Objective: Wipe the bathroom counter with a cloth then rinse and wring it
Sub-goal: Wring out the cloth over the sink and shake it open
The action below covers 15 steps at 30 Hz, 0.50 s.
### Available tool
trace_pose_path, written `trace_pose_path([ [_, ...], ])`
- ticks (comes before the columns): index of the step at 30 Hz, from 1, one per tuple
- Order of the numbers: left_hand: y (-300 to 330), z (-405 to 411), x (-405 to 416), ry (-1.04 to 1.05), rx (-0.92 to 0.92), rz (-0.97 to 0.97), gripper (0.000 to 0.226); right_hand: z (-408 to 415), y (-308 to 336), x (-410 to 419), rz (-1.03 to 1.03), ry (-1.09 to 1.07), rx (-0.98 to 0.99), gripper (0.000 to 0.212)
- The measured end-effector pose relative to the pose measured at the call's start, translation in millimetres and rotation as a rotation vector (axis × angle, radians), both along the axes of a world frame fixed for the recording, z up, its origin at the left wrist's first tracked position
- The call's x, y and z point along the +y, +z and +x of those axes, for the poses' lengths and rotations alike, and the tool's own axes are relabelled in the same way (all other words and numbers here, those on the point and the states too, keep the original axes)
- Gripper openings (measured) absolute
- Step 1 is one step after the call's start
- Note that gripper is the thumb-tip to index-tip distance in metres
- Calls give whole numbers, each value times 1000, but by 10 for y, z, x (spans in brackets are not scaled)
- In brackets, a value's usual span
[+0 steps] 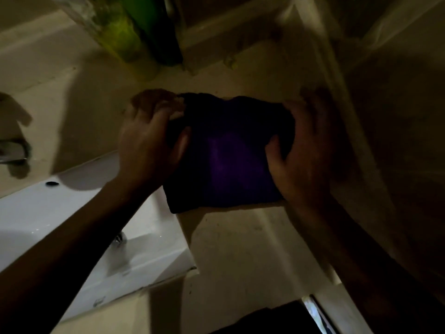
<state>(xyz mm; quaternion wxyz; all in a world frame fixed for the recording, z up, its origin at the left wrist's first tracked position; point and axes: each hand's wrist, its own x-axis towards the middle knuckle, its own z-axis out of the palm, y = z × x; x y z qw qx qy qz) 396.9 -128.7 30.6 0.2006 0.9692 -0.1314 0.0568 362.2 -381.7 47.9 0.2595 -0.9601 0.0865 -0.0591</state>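
both hands on the dark cloth at the desk's right side

nearest you on the left, the white sink [72, 208] sits sunk into the desk [240, 249], with its drain fitting [119, 238] showing beside your left forearm. just past the sink's right rim, the dark purple cloth [226, 160] lies flat on the desk, its near-left corner hanging a little over the sink's edge. your left hand [149, 138] holds the cloth's left edge: the thumb lies on top of the fabric and the curled fingers close round the far-left corner. your right hand [303, 150] takes the right edge, thumb bent onto the cloth and fingers wrapped over its side, close against the pale wall panel [322, 68] on the right. at the far left edge a metal tap [13, 153] shows, blurred. farthest off, at the back of the desk, stands a green bottle [125, 32], also blurred. the light is dim, so finer details of the cloth cannot be told.
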Motion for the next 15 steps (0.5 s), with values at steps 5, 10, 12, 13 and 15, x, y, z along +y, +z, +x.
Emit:
trace_pose_path([
  [5, -255, -205, -80, -264, 80, 187, 68, -279, -210, 47, -126, 225, -3, 54],
  [10, -454, -419, 4, -221, 127, 245, 79, -248, -482, -96, -224, 241, 175, 61],
  [12, -432, -503, 13, -182, 122, 259, 79, -220, -515, -128, -282, 291, 183, 62],
  [13, -450, -505, -6, -166, 131, 259, 79, -187, -538, -164, -295, 310, 181, 62],
  [15, -428, -553, -11, -140, 134, 271, 79, -195, -526, -205, -302, 348, 148, 61],
])
